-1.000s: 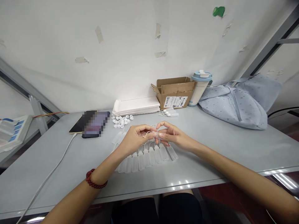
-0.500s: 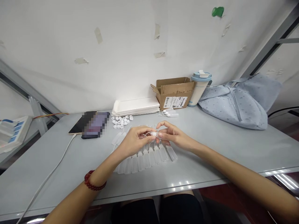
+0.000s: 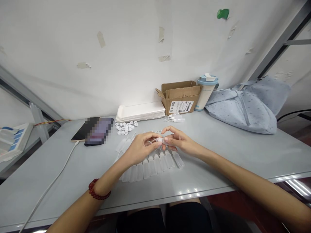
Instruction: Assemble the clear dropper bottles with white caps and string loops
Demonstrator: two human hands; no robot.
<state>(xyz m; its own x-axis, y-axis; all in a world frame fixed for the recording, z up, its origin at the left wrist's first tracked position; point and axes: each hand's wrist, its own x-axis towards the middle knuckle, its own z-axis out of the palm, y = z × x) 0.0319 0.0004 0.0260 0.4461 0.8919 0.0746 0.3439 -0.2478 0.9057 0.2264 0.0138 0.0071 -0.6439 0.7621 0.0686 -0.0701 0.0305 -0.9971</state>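
My left hand and my right hand meet above the middle of the grey table. Both pinch a small white cap with a thin white strand between their fingertips. Directly under the hands lies a row of several small translucent plastic bottles, side by side with necks pointing away from me. A pile of small white caps sits just beyond, to the left. A red bead bracelet is on my left wrist.
Two phones lie at the left with a white cable running to the front edge. At the back stand stacked white trays, a cardboard box, a lidded cup and a blue cloth bag. Some capped bottles lie near the box.
Both hands stay together over the bottles; the fingertips have shifted only slightly on the small cap. The view has drifted a little.
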